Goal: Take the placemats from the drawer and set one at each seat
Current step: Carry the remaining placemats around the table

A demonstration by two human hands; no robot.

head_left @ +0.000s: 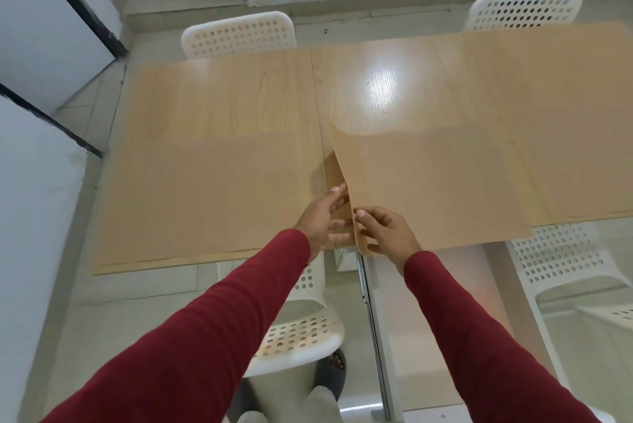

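Observation:
The right tan placemat (435, 190) lies on the near right half of the wooden table (239, 97), with its left edge curled up off the top. My right hand (387, 234) grips its near left corner, thumb on top and fingers below. My left hand (325, 220) is just to the left, fingers spread, with the thumb tip touching the raised edge. A darker tan strip shows under the lifted edge; I cannot tell whether it is another mat or shadow. A second tan placemat (205, 193) lies flat on the near left half.
White perforated chairs stand at the far left (239, 34), far right (524, 10), near left (301, 330) and near right (565, 261). A seam (317, 97) splits the tabletop down the middle. White walls and dark door frames stand at the left.

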